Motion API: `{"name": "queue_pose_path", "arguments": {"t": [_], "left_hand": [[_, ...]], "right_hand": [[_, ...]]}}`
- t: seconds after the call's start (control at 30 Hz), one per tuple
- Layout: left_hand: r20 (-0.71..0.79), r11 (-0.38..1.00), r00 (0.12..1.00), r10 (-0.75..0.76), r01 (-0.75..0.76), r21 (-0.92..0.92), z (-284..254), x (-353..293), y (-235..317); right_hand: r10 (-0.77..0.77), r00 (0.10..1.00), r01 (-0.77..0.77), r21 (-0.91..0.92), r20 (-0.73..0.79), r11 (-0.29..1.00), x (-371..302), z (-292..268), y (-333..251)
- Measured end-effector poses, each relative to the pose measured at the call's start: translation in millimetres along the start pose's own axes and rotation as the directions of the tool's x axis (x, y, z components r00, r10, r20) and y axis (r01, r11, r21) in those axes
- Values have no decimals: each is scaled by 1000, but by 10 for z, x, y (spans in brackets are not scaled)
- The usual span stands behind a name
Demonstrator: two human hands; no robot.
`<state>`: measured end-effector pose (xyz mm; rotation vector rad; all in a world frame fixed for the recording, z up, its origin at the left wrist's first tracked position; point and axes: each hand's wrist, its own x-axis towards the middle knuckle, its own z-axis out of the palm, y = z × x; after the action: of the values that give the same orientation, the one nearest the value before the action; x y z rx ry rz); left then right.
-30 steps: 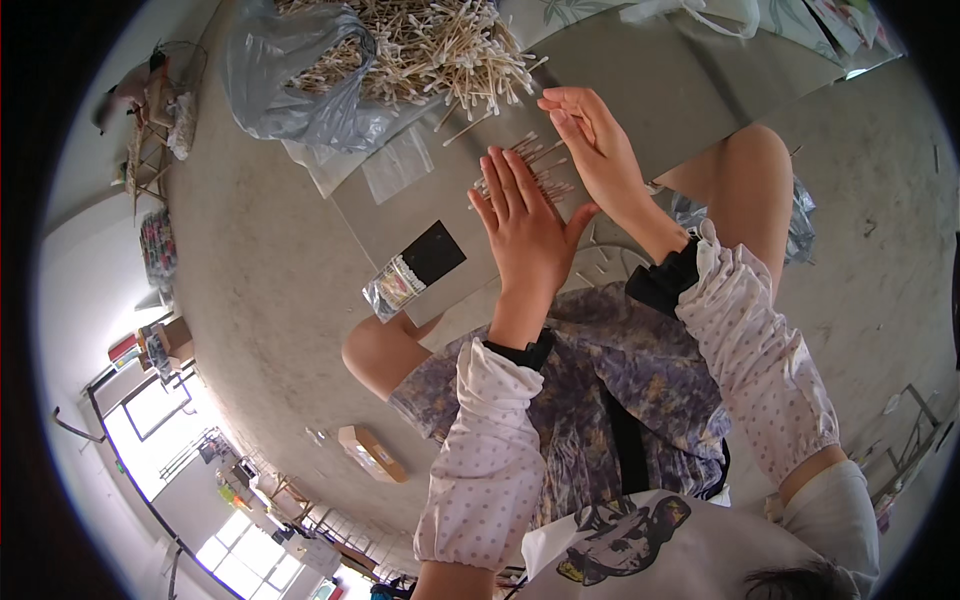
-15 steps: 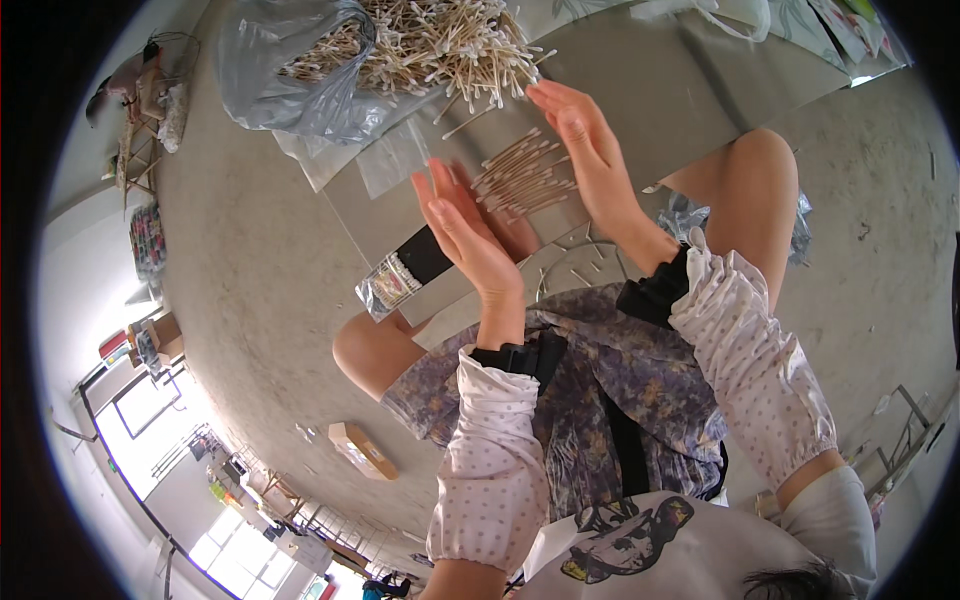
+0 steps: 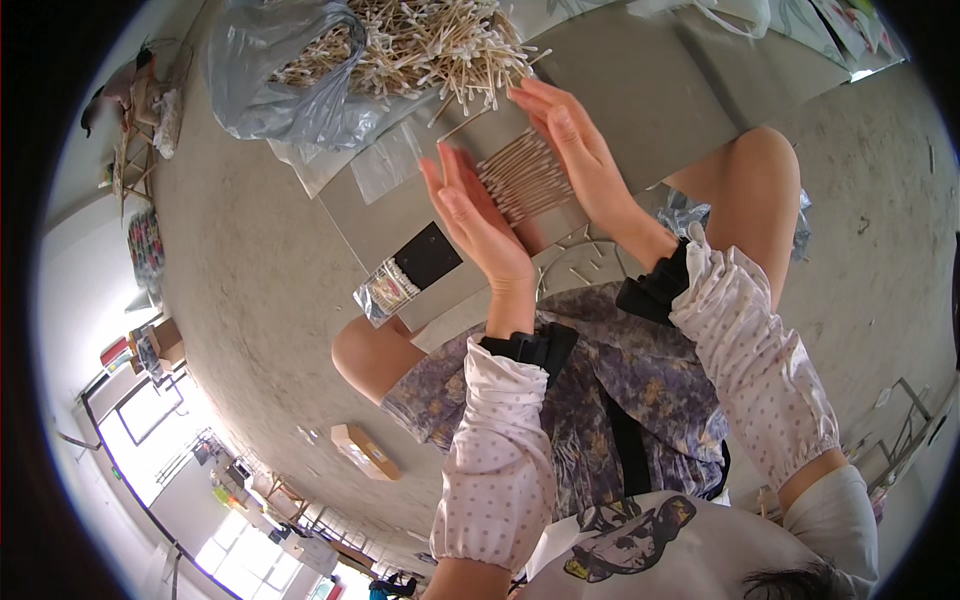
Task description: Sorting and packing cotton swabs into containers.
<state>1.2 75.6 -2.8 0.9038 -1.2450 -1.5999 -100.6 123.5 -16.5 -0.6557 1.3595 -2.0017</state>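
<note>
A flat bundle of cotton swabs (image 3: 526,177) with wooden sticks lies on the metal sheet between my palms. My left hand (image 3: 475,215) stands on edge at the bundle's left end, fingers stretched out. At its right end my right hand (image 3: 575,150) is held the same way, palm inward and fingers straight. Both palms are at or very near the swab tips; exact contact is hard to see. Beyond my fingertips a large heap of loose cotton swabs (image 3: 430,50) spills from a grey plastic bag (image 3: 270,80).
Left of my left hand lie a black rectangle (image 3: 428,257) and a clear packet of swabs (image 3: 388,288). A clear plastic sleeve (image 3: 385,165) rests near the bag. Stray swabs lie by a wire-like ring (image 3: 580,265) near my lap. The metal sheet (image 3: 640,90) extends rightward.
My hands have come closer together, the left moving right and the right slightly left. The swabs between them are now more tightly and evenly lined up.
</note>
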Motion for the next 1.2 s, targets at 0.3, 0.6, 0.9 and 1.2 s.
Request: {"name": "queue_pose_path", "arguments": {"t": [0.3, 0.6, 0.9, 1.2], "left_hand": [[-10, 1000, 1000, -12, 12, -7, -21, 63, 29], [102, 1000, 995, -24, 22, 13, -68, -43, 18], [606, -51, 791, -87, -611, 790, -136, -275, -62], [605, -124, 789, -102, -614, 780, -188, -90, -62]], "right_hand": [[22, 1000, -22, 48, -3, 999, 41, -75, -40], [136, 990, -138, 63, 25, 988, 4, -96, -66], [86, 992, -82, 39, -93, 996, 73, -144, -134], [73, 993, -68, 57, -97, 996, 100, -235, -131]]}}
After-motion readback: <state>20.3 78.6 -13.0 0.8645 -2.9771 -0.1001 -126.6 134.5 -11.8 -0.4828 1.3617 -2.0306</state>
